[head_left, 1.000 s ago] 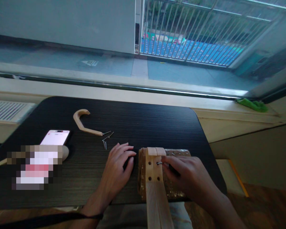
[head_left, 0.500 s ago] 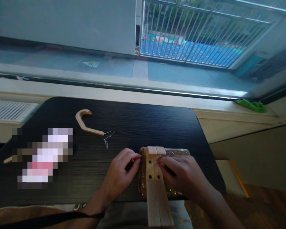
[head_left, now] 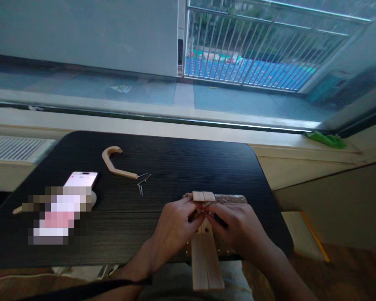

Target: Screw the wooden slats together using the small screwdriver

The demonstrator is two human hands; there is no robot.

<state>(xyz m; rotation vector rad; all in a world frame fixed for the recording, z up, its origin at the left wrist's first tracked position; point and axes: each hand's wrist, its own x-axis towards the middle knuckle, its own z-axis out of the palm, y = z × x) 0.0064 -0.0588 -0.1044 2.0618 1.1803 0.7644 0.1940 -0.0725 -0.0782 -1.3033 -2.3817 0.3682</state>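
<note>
Two pale wooden slats [head_left: 205,261] lie side by side over a brownish block [head_left: 232,199] at the near edge of the black table [head_left: 175,159]. My left hand [head_left: 175,228] and my right hand [head_left: 238,230] meet over the slats' far end, fingers curled and pinched together. My right hand grips a thin dark tool against the wood. What my left fingers pinch is too small to make out.
A curved wooden hook piece [head_left: 114,162] and several loose nails [head_left: 141,184] lie further back on the table. A phone [head_left: 80,179] lies at the left. Beyond the table are a window sill, glass and a railing; a green cloth [head_left: 327,139] is on the sill.
My left hand slid right from the bare table onto the slats' end, meeting my right hand. My right hand stayed at the holes in the wood.
</note>
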